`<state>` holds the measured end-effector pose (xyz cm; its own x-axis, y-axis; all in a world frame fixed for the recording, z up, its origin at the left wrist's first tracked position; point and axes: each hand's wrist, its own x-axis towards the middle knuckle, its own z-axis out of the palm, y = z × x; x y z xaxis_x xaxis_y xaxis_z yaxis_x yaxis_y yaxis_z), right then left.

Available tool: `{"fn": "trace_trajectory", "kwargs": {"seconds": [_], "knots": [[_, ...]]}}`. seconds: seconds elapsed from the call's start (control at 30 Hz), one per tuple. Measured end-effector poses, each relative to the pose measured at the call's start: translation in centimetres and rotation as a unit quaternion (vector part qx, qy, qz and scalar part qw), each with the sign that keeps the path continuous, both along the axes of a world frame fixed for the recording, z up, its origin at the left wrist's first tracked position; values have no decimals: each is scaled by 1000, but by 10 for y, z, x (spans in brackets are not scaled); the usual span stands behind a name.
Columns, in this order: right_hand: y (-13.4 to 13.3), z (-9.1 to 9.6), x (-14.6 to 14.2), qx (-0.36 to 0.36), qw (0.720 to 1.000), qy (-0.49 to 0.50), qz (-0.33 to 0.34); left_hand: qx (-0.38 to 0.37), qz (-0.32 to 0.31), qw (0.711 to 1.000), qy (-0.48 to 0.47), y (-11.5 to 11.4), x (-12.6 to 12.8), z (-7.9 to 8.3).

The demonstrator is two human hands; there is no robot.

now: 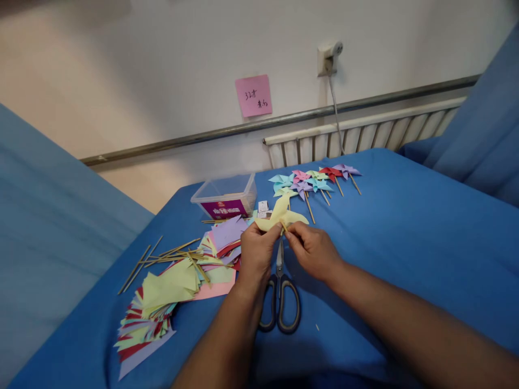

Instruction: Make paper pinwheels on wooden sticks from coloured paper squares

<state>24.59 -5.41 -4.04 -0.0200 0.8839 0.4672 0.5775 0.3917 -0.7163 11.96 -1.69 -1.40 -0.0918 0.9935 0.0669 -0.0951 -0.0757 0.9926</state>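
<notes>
Gripping yellow pinwheel [280,209] near tip of scissors [279,268]

Your left hand [258,249] grasps the pinwheel; your right hand [314,248] pinches its stick [284,226]. Other pinwheels [302,187] lie beyond the scissors; paper sheets [172,283] spread left of the scissors.

Yellow paper pinwheel [279,212] (curved, hand-held)

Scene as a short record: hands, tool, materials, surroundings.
left hand: holds yellow pinwheel
right hand: pinches thin stick at the pinwheel's centre
scissors: on blue cloth, tip pointing away from the person
pinwheel cluster: far side, several colours
loose sticks: left of the hands, some across paper
paper sheets: left, mixed colours, piled
plastic box: clear, purple label, behind the paper
wall: pink note, handwritten
</notes>
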Motion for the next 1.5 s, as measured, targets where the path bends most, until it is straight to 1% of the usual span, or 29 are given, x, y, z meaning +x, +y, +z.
{"fn": "trace_trajectory", "kwargs": {"seconds": [0.2,0.3,0.37,0.43,0.5,0.57,0.63,0.67,0.73,0.93,1.1,1.2,1.33,1.4,1.5], "knots": [[0,-2,0,9,1000,7,2,1,21,1000,-10,-3,1,3],[-1,0,0,12,1000,12,13,0,39,999,0,-4,2,6],[-2,0,1,16,999,34,26,-4,55,998,3,-3,2,7],[-2,0,0,6,995,89,36,-10,63,998,1,-2,1,6],[0,-1,-1,-34,982,179,57,-9,59,998,0,-1,0,4],[4,-2,-3,-88,954,273,88,-2,49,999,3,0,-1,2],[7,-4,-5,-125,929,332,108,0,40,999,7,0,-2,0],[8,-4,-6,-134,922,346,111,0,37,999,8,0,-1,-1],[9,-4,-6,-140,919,350,114,-2,27,1000,6,-1,0,-1],[7,-6,-4,-142,926,325,131,-2,4,1000,-3,-4,2,3],[7,-5,-5,-152,913,353,138,4,0,1000,17,-5,2,3],[7,0,-4,-162,888,403,152,-4,6,1000,-14,-4,2,1],[6,8,0,-170,826,512,160,-10,29,996,-87,-1,3,-1],[6,11,1,-172,801,550,161,-18,33,992,-120,-1,4,-1],[4,13,1,-169,785,577,147,-38,32,986,-160,-2,7,-1]]}}
